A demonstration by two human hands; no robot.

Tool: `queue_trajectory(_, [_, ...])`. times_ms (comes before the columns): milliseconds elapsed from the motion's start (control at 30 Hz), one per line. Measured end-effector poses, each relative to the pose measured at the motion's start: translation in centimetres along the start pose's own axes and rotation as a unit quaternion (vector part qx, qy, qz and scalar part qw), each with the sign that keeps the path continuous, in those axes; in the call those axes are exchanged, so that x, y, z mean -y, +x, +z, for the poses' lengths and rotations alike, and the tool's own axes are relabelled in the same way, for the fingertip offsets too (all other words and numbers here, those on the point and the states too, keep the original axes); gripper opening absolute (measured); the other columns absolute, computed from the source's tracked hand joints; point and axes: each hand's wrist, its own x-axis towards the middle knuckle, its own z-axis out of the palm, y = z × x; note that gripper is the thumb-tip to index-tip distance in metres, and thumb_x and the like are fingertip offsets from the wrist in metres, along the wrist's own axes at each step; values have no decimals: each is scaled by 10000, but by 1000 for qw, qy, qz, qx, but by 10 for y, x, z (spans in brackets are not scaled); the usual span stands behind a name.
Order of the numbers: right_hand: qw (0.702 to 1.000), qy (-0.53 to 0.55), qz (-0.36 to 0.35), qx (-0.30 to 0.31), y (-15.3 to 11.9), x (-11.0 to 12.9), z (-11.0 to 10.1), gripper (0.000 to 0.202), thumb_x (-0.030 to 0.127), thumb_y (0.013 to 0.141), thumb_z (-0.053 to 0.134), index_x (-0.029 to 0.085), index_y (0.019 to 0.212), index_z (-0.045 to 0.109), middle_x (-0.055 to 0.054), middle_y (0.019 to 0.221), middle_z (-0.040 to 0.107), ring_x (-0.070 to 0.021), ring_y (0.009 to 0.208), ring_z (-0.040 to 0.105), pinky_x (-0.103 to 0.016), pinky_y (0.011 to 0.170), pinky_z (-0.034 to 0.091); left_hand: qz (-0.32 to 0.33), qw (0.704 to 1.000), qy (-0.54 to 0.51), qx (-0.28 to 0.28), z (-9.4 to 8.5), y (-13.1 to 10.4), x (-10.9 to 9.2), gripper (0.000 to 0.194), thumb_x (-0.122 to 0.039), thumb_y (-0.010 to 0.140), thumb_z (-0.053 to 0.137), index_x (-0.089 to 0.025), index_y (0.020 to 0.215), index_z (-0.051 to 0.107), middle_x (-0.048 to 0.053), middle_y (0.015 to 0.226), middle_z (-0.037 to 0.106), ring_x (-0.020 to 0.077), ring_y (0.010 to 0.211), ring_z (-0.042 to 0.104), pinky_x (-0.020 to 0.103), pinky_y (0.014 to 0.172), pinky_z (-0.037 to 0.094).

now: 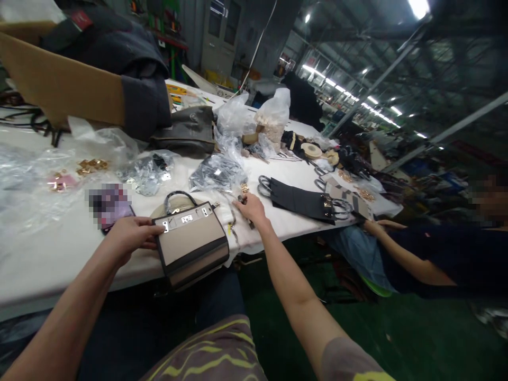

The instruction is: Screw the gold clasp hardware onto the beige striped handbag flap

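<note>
The red label (81, 20) on the dark fabric at the box is too blurred to read. The left hand (137, 235) pinches the left side of the beige-and-black handbag (193, 238) between thumb and fingers; the bag tilts at the table's (51, 254) front edge, its lower part overhanging. The right hand (253, 209) closes on a small dark piece (250, 221) near gold hardware (244, 188) — white cloth separates it from the black bag (299, 200) near a co-worker's hands (379, 227).
</note>
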Motion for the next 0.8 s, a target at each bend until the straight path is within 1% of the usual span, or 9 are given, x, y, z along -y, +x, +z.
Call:
queue_trajectory(67, [1000, -6, -22, 7, 3, -6, 6, 321, 479, 1030, 756, 165, 1087, 790, -162, 1150, 809, -285, 1056, 725, -358, 933, 528, 16, 1000, -4, 6, 1, -4, -1, 397, -401, 506, 957, -151, 734, 748, 94, 719, 781, 236, 681, 758, 313, 650, 674])
queue_trajectory(133, [999, 21, -20, -34, -1, -11, 9, 265, 421, 1051, 686, 166, 1043, 758, -180, 1125, 810, -281, 1042, 730, -351, 911, 530, 26, 1000, -13, 0, 2, -6, -1, 420, -415, 460, 954, -157, 707, 733, 93, 701, 767, 231, 650, 745, 314, 622, 665])
queue_trajectory(233, [980, 171, 4, -101, -18, -21, 5, 305, 472, 1065, 640, 181, 1149, 669, -163, 1104, 809, -234, 834, 729, -327, 736, 547, 29, 999, -29, -10, 3, -7, 1, 403, -407, 457, 939, -170, 692, 713, 79, 670, 750, 228, 617, 730, 329, 599, 659])
queue_trajectory(300, [939, 316, 14, -132, -35, -23, -3, 363, 564, 1085, 598, 228, 1222, 569, -82, 1027, 802, -160, 576, 612, -287, 542, 473, 29, 999, -36, -9, 4, -6, 2, 395, -401, 459, 935, -176, 686, 705, 78, 655, 745, 242, 617, 734, 351, 604, 668])
queue_trajectory(367, [878, 449, 19, -166, -53, -12, -13, 399, 645, 1088, 585, 278, 1216, 489, 28, 873, 737, -104, 431, 431, -240, 423, 343, 32, 999, -37, -5, 4, -7, 2, 390, -403, 461, 929, -179, 684, 701, 80, 646, 741, 259, 627, 743, 365, 605, 671])
queue_trajectory(433, [816, 547, 7, -189, -70, 17, -22, 437, 691, 1065, 633, 298, 1179, 480, 103, 728, 598, -86, 414, 346, -207, 391, 264, 36, 999, -34, -3, 5, -8, 1, 378, -402, 465, 914, -178, 688, 707, 80, 648, 742, 265, 633, 746, 361, 597, 663])
queue_trajectory(500, [776, 608, -31, -165, -82, 62, -24, 464, 713, 1031, 704, 291, 1133, 541, 120, 660, 482, -82, 424, 338, -204, 384, 257, 40, 999, -29, -4, 6, -10, 0, 366, -400, 467, 890, -172, 695, 718, 80, 658, 746, 261, 634, 745, 350, 591, 653])
queue_trajectory(667, [728, 678, -107, -2, -92, 184, 7, 544, 774, 924, 831, 275, 910, 615, 101, 591, 424, -87, 441, 336, -248, 397, 304, 53, 998, -28, -17, 8, -13, -1, 352, -417, 466, 845, -166, 671, 707, 59, 643, 720, 225, 606, 712, 324, 584, 632])
queue_trajectory(800, [694, 711, -111, 22, -96, 231, 36, 716, 819, 966, 753, 271, 655, 412, 77, 542, 376, -85, 427, 327, -279, 406, 265, 49, 998, -40, -19, 9, -14, -1, 320, -389, 469, 826, -177, 669, 694, 39, 617, 695, 211, 595, 691, 318, 582, 628])
